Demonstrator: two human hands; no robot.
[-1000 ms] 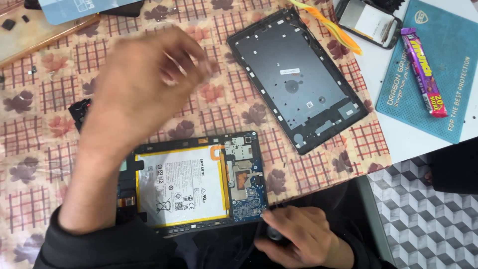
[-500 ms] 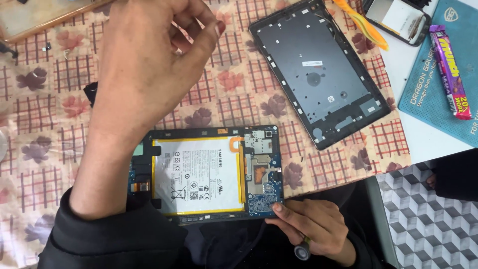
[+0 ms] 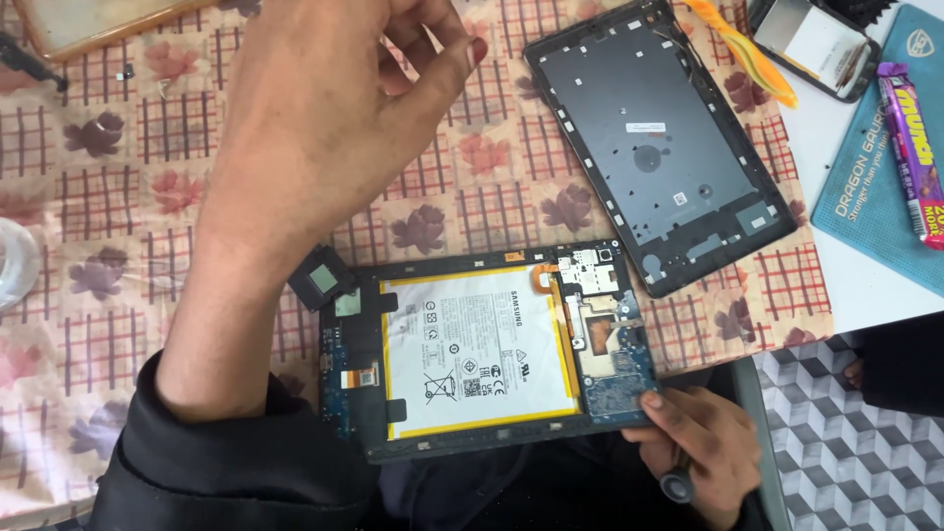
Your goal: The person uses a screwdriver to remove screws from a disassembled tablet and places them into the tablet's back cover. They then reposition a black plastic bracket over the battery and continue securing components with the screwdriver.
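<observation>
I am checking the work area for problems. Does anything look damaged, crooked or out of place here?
The opened tablet juts over the table edge toward the lap, steadied by the right hand. Its back cover lies askew. Nothing looks spilled or broken.

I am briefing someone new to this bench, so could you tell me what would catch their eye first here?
The opened tablet at the near table edge stands out, its white, yellow-edged battery and blue circuit board exposed. The left hand is raised above the floral tablecloth, while the right hand touches the tablet's near right corner. The removed dark back cover lies beyond.
</observation>
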